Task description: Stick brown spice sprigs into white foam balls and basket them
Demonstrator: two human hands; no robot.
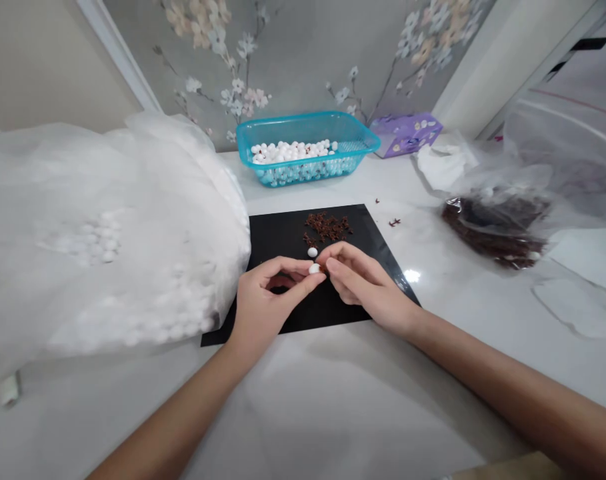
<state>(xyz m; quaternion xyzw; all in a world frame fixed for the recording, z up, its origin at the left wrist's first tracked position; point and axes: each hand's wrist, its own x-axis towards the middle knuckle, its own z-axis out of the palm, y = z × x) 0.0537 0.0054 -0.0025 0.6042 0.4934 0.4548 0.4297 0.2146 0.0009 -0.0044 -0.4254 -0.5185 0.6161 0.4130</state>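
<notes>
My left hand (270, 293) pinches a small white capsule-like ball (314, 269) between thumb and forefinger over a black mat (283, 233). My right hand (360, 277) meets it fingertip to fingertip, pinching a tiny brown piece that I can barely make out. A second white ball (312, 252) lies on the mat just behind. A small heap of brown dried spice bits (327, 227) sits at the mat's far edge.
A teal basket (363, 140) of white balls stands at the back. A big translucent bag (97, 240) of white balls fills the left. A clear bag of brown spice (497, 230) lies right, with a purple box (405, 132) behind it.
</notes>
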